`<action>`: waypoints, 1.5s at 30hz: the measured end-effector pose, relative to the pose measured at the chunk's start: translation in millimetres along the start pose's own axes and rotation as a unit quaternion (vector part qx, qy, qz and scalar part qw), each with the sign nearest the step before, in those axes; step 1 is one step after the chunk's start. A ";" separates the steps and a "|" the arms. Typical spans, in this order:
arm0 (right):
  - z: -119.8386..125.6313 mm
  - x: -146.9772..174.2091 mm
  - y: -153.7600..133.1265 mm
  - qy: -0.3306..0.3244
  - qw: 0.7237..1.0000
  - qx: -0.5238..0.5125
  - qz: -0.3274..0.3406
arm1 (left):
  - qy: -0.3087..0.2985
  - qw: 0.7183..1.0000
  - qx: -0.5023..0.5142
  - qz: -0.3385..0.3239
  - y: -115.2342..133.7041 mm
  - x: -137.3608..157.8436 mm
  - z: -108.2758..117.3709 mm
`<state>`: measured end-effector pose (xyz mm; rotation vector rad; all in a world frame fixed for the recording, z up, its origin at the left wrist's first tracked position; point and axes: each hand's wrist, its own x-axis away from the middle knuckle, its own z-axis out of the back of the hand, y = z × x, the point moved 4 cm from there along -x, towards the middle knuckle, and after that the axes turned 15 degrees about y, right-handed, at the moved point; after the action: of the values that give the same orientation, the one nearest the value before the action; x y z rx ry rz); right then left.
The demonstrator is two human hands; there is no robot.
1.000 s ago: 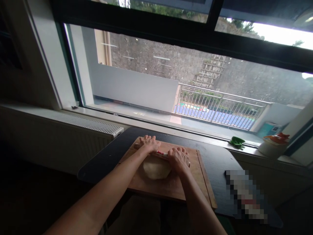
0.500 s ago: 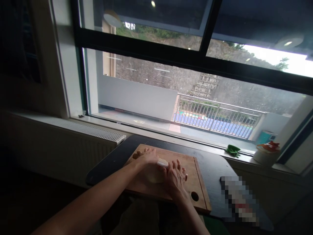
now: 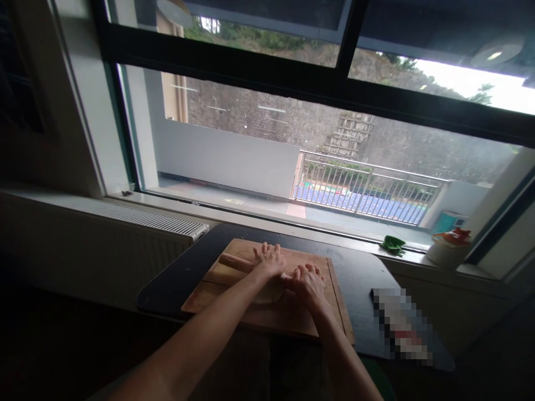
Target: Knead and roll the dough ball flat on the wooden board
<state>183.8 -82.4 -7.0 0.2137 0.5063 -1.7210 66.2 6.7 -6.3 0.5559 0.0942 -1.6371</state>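
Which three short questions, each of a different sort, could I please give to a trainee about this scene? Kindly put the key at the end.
1. True or false: the wooden board lies on the dark table.

2. Multiple choice: what do the left hand and the right hand both rest on?
A) the radiator
B) the rolling pin
C) the window frame

3. Fill the gap: a long bare end of the pin sticks out past the ____ hand.

Key:
1. True
2. B
3. left
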 end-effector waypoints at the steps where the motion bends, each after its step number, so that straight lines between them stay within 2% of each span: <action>1: -0.1 5.0 0.5 0.018 1.000 -0.011 -0.004 | -0.009 1.000 -0.006 -0.007 0.7 2.9 1.8; 7: 0.4 31.6 1.5 0.094 0.994 -0.052 0.010 | -0.015 0.999 -0.027 -0.045 1.1 25.4 13.8; 11: 4.2 34.3 -1.1 0.118 0.992 -0.042 0.016 | -0.015 0.999 -0.035 -0.039 -2.6 31.5 16.3; 16: 6.2 20.6 -2.0 0.086 0.996 -0.024 0.008 | -0.009 0.999 -0.030 -0.012 -0.9 16.9 11.6; 22: 2.7 -4.6 1.0 0.030 0.999 -0.022 0.006 | -0.020 0.999 -0.020 0.016 -0.3 -12.1 -5.0; 27: -3.3 -13.9 5.4 0.032 0.999 -0.040 -0.013 | -0.005 1.000 -0.020 0.012 0.1 -20.9 -11.8; 34: -4.2 7.5 4.2 0.075 0.996 -0.044 -0.009 | 0.008 1.000 -0.012 -0.011 4.7 0.3 7.2; 40: 0.8 33.8 2.0 0.126 0.990 -0.057 0.007 | 0.051 0.997 -0.011 -0.059 1.9 22.6 14.0; 45: 0.9 33.2 0.5 0.146 0.988 -0.051 0.008 | 0.074 0.996 -0.007 -0.059 2.1 24.6 17.5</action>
<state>177.2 -112.3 -19.9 0.3973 0.8044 -1.6518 62.0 -22.7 -0.4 0.6706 0.2511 -1.7069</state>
